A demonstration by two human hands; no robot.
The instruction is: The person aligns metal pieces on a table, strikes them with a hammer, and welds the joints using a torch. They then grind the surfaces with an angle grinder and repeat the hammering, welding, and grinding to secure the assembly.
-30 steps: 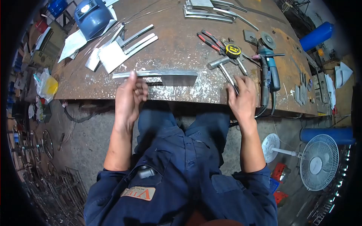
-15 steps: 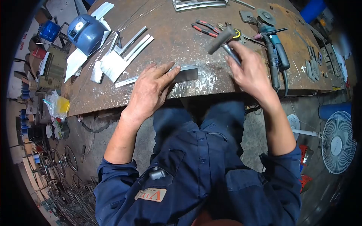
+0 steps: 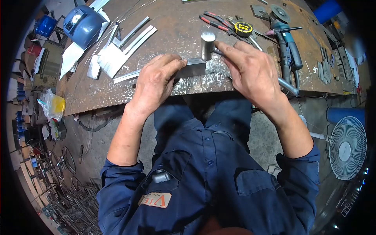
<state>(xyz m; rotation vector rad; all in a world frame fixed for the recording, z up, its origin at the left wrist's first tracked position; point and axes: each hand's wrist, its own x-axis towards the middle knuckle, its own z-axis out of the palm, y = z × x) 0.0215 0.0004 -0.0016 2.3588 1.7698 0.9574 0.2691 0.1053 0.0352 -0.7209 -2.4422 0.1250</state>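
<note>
My right hand (image 3: pixel 254 70) is closed around the handle of a steel hammer (image 3: pixel 208 46). The hammer's head stands upright at the right end of a metal bar (image 3: pixel 194 69), apparently touching its top edge. My left hand (image 3: pixel 156 76) is wrapped over the bar's middle, fingers pressing it at the table's front edge. A long thin metal strip (image 3: pixel 126 76) sticks out to the left of that hand. How strip and bar join is hidden under my fingers.
On the rusty steel table (image 3: pixel 172 35) lie red-handled pliers (image 3: pixel 215 25), a yellow tape measure (image 3: pixel 243 27) and an angle grinder (image 3: pixel 288 47). Cut metal pieces (image 3: pixel 113 58) and a blue welding helmet (image 3: pixel 87 29) are at left. A white fan (image 3: pixel 345 149) stands at lower right.
The hammer has swung down and left from above the table onto the bar's right end. My left hand has stayed on the bar. The view has shifted slightly.
</note>
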